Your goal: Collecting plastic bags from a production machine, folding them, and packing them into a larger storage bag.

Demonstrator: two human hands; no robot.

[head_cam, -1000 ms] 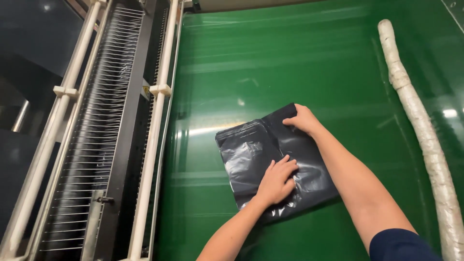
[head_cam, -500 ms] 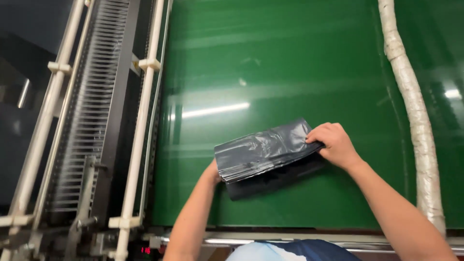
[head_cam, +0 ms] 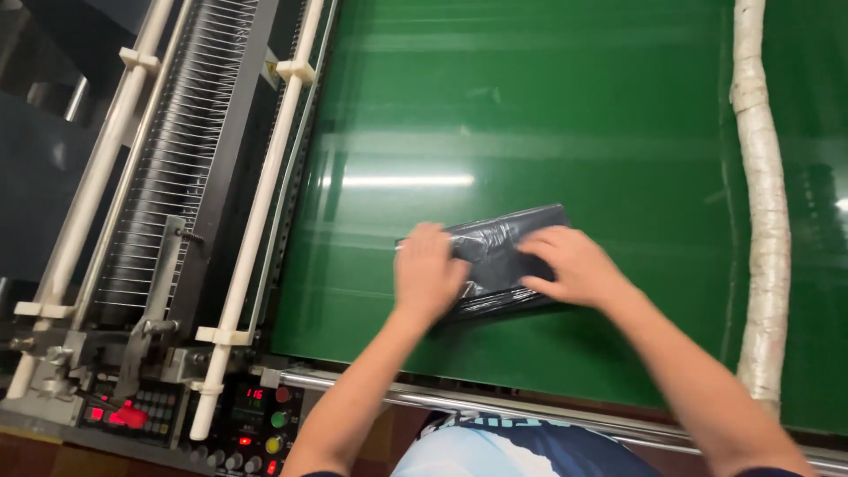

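The bag point(head_cam: 495, 258), black, glossy and folded into a narrow flat strip, is laid on the green belt point(head_cam: 530, 115), near its front edge and roughly midway across. It is pressed down from both ends. The left hand point(head_cam: 427, 276) is spread flat, palm down, over the bag's left end, with the fingers open rather than curled around anything. The right hand point(head_cam: 572, 265) is laid over the right end in the same flat way, fingers extended toward the middle, so that only the central stretch and the upper right corner of the bag are left in view between and beyond the hands. Nothing is gripped by either hand; the bag is merely held down beneath the palms. A white wrapped tube point(head_cam: 765, 203) is seen along the belt's right side, well apart from the bag. White rails point(head_cam: 256, 203) and a control panel point(head_cam: 256, 433) with lit buttons are seen to the left.
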